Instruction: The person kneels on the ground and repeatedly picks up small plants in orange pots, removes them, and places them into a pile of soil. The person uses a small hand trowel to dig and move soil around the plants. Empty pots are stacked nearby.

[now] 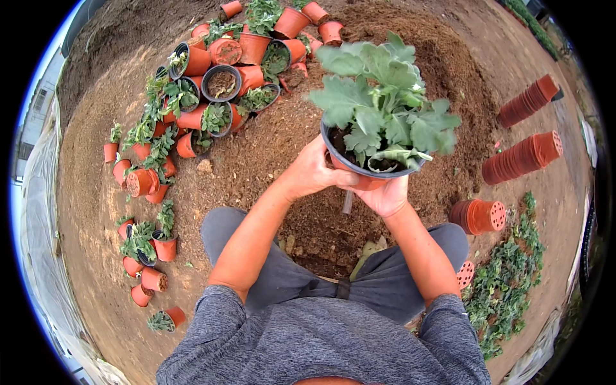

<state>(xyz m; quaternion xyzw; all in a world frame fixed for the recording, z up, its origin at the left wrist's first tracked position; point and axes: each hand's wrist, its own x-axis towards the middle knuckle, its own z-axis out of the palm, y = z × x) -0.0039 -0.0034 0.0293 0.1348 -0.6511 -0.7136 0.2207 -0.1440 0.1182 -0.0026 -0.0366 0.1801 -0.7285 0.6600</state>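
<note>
A potted plant (pixel 385 115) with broad, lobed grey-green leaves is held up in front of me, above the soil. Its pot is orange outside with a dark rim, and dark soil shows inside. My left hand (pixel 317 170) wraps round the pot's left side near the rim. Under and at the near right side, my right hand (pixel 388 196) grips the same pot. Just below the pot, between my hands, a short pale handle-like piece (pixel 348 203) shows; what it belongs to is hidden.
Many orange pots with plants (pixel 221 83) lie tumbled at the far left, with smaller groups (pixel 147 240) nearer. Stacks of nested pots (pixel 523 157) lie on the right. A heap of loose brown soil (pixel 410 32) spreads ahead. Cut greenery (pixel 507 289) lies at the near right.
</note>
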